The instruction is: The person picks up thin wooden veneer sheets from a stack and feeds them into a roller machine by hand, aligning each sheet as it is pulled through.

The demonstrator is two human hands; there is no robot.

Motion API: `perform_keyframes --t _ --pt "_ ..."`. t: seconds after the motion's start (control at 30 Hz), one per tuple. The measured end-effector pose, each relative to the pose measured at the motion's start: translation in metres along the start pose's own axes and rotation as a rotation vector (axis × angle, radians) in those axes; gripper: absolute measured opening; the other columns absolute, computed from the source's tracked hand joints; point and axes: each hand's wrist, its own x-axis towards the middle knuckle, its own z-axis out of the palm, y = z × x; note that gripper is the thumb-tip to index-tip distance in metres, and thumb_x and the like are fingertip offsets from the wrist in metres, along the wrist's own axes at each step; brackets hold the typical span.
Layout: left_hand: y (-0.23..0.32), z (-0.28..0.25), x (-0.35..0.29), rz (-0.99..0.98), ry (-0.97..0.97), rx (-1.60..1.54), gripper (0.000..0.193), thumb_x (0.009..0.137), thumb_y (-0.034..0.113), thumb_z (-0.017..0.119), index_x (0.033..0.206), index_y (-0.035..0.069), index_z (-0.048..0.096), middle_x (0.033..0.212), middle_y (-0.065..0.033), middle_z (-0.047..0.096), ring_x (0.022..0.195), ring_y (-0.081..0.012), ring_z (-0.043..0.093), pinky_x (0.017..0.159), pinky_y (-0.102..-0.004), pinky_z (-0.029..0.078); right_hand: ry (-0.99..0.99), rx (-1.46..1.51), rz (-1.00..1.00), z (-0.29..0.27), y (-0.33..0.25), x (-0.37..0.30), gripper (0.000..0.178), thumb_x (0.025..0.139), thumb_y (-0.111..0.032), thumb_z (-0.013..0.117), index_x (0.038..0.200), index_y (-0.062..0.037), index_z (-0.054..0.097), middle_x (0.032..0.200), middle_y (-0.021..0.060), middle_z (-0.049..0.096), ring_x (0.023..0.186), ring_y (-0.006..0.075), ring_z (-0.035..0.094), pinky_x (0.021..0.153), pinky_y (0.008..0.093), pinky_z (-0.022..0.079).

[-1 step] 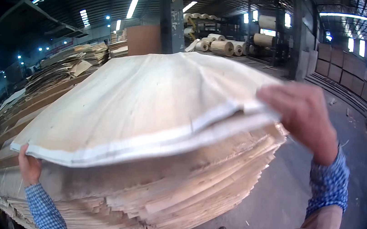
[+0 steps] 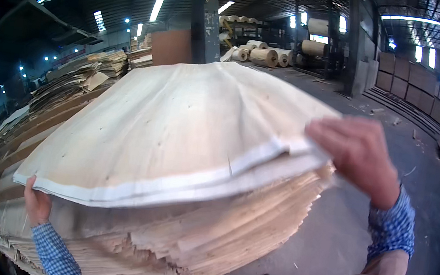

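The pale, rippled wood sheet (image 2: 166,125) spreads over the ragged stack (image 2: 254,218), its white near edge raised. The left hand (image 2: 37,206) pinches its near left corner; the right hand (image 2: 354,157), blurred, has its fingers bunched together, gripping the right corner. Farther back, pale rolls (image 2: 264,58) sit between 2 grey pillars (image 2: 207,26), beyond the stack.

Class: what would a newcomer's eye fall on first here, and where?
The big pale sheet spreads across the middle, its near corners held by the left hand and right hand. Below it, the ragged-edged stack fills the lower middle. Pale rolls lie in the background, upper centre.
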Motion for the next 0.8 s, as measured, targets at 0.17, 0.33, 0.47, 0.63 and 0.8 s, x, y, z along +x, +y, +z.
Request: perform_keyframes --t 0.17,0.33,0.47,0.63,0.8 --pt "-0.007 -0.032 -0.063 0.033 -0.049 -0.013 0.049 0.092 0.019 0.053 0.135 0.001 0.039 0.132 -0.0101 0.050 0.122 -0.0236 0.048 0.105 -0.0378 0.037 -0.095 0.094 0.125 -0.051 -0.087 -0.056 0.025 0.074 -0.008 0.061 0.098 -0.0073 0.063 0.096 0.0054 0.068 0.087 0.0195 0.069 0.056 0.0268 0.053" --pt "0.017 -0.054 -0.143 0.050 -0.117 0.021 0.052 0.093 0.027 0.053 0.136 0.000 0.040 0.133 -0.0098 0.050 0.122 -0.0238 0.047 0.104 -0.0381 0.036 -0.045 0.087 0.177 -0.107 -0.141 -0.116 0.024 0.072 -0.003 0.061 0.095 -0.0062 0.066 0.093 0.0064 0.069 0.083 0.0208 0.069 0.058 0.0290 0.053" --pt "0.045 -0.077 -0.235 -0.006 -0.178 0.028 0.051 0.096 0.029 0.045 0.136 -0.002 0.039 0.134 -0.0116 0.049 0.123 -0.0244 0.047 0.102 -0.0392 0.038 -0.068 0.186 0.279 -0.161 -0.173 -0.163 0.026 0.071 -0.001 0.061 0.096 -0.0058 0.066 0.095 0.0071 0.068 0.085 0.0235 0.069 0.062 0.0299 0.053" --pt "0.046 -0.069 -0.364 -0.123 -0.016 -0.025 0.048 0.097 0.023 0.043 0.140 0.004 0.036 0.135 -0.0159 0.048 0.124 -0.0300 0.047 0.106 -0.0459 0.038 -0.277 0.326 0.466 -0.213 -0.212 -0.238 0.028 0.070 -0.011 0.069 0.098 -0.0057 0.067 0.101 0.0097 0.067 0.094 0.0280 0.067 0.071 0.0347 0.054" --pt "0.002 -0.089 -0.435 -0.250 0.283 0.107 0.057 0.093 0.035 0.052 0.139 0.005 0.039 0.142 -0.0150 0.043 0.127 -0.0294 0.043 0.108 -0.0419 0.034 -0.910 0.909 0.772 -0.198 -0.186 -0.284 0.054 0.072 -0.032 0.076 0.115 -0.0044 0.061 0.118 0.0157 0.061 0.110 0.0320 0.059 0.087 0.0366 0.050"
